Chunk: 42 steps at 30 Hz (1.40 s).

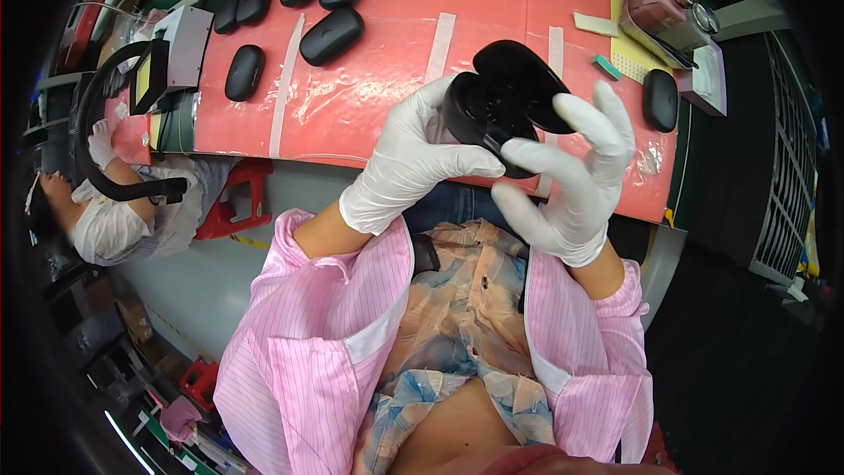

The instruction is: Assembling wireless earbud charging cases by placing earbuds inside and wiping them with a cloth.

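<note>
Over the front edge of the red mat, my left hand [418,145], in a white glove, is closed round a black hinged case [466,110]. Its lid [520,79] is lifted, and the dark inside is hard to make out. At the case's right side is my right hand [576,171], also gloved, with fingers spread. Its index fingertip meets the front rim and another fingertip lies by the lid's edge; the thumb is apart, below. I cannot tell whether anything small is under the index fingertip.
Several closed black cases lie on the red mat [378,92], among them one oval case [332,37] and another at right [660,100]. Metal-capped bottles [675,13] stand in a tray at far right. A grey box-shaped device [185,48] and black hose [83,123] are left, near another person [119,220].
</note>
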Motion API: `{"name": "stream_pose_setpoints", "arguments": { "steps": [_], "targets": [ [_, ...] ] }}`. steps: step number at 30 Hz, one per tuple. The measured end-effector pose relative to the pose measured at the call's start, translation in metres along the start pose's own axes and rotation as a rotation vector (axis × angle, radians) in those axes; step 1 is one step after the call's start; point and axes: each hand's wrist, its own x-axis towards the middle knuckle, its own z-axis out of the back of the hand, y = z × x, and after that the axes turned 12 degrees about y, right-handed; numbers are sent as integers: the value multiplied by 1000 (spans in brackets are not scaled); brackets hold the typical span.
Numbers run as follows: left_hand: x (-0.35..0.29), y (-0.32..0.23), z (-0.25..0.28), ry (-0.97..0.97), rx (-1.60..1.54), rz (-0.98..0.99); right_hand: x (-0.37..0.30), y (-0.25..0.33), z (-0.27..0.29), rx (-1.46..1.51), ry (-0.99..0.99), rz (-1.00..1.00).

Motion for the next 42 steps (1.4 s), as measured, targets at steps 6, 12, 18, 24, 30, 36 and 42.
{"name": "stream_pose_setpoints", "arguments": {
  "steps": [6, 12, 18, 24, 30, 36, 42],
  "targets": [
    [-1, 4, -3, 7, 60, -19, 0, -15, 9, 387, -103, -223],
    [4, 2, -1, 20, -86, 81, -76, -79, 53, -651, -363, -258],
    [13, 6, -5, 68, -107, 99, -127, -78, 53, -716, 112, -588],
    [9, 3, -7, 156, -246, 116, -92, -57, 33, 29, -282, -519],
    [-9, 5, 16, 132, -345, 299, -27, -55, 5, 170, -213, -431],
    [-31, 4, 35, 221, -641, -119, 4, -55, -38, 213, 62, -488],
    [-103, 21, 81, 77, -810, -234, 20, -43, -86, -310, 236, -211]
  ]
}}
